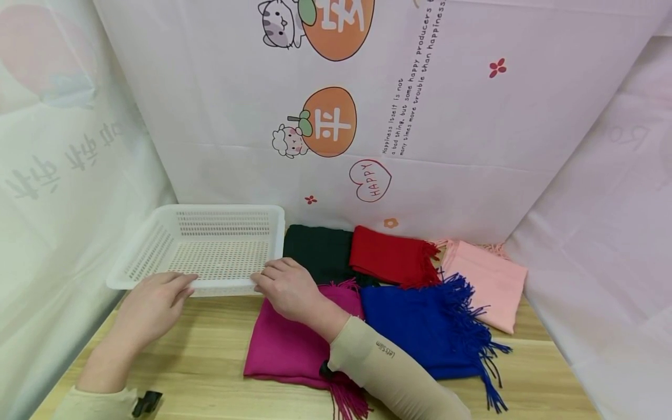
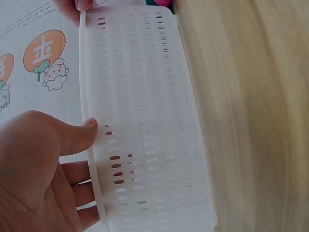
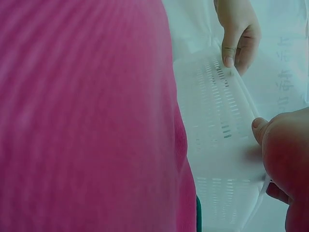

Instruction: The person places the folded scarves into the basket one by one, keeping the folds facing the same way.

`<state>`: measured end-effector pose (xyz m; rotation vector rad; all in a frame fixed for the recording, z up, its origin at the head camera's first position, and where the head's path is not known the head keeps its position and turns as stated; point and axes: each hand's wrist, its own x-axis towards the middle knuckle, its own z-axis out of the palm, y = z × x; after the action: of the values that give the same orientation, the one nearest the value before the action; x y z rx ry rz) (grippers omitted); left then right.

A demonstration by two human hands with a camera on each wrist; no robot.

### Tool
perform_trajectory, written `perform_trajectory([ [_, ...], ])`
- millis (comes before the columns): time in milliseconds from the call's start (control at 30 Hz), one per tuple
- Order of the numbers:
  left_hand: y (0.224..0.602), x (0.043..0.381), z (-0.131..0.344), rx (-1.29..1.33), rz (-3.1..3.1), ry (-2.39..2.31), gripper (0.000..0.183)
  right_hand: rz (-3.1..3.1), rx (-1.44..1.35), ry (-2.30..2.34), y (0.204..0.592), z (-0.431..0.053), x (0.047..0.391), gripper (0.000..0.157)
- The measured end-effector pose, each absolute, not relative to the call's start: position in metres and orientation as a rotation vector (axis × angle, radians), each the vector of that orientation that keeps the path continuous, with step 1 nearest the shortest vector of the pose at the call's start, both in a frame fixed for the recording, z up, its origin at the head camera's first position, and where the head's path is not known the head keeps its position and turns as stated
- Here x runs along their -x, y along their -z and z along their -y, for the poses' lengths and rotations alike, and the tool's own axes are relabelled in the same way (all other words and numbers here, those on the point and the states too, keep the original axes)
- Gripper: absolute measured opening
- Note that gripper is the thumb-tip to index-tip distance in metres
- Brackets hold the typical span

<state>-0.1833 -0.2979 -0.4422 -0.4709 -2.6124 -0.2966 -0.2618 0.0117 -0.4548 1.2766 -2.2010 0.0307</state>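
A white perforated plastic basket stands at the table's back left, its slotted floor bare. My left hand grips the left part of its near rim, thumb outside and fingers over the inner side, as the left wrist view shows at the basket wall. Toward the near right corner my right hand pinches the same rim; the right wrist view shows that hand with its thumb on the outer wall. Below the right forearm lies a folded magenta scarf, partly covered by that arm.
Right of the basket lie a folded dark green scarf, a red scarf and a pink scarf. A blue scarf with long fringe lies in front of them. White printed cloth walls the table at back and sides.
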Motion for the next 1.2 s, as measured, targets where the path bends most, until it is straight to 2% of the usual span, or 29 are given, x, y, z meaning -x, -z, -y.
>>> perform_trajectory([
  [1200, 0.443, 0.184, 0.311, 0.53, 2.58, 0.323, 0.031, 2.161, -1.282, -0.079, 0.459, -0.002, 0.246, 0.029],
])
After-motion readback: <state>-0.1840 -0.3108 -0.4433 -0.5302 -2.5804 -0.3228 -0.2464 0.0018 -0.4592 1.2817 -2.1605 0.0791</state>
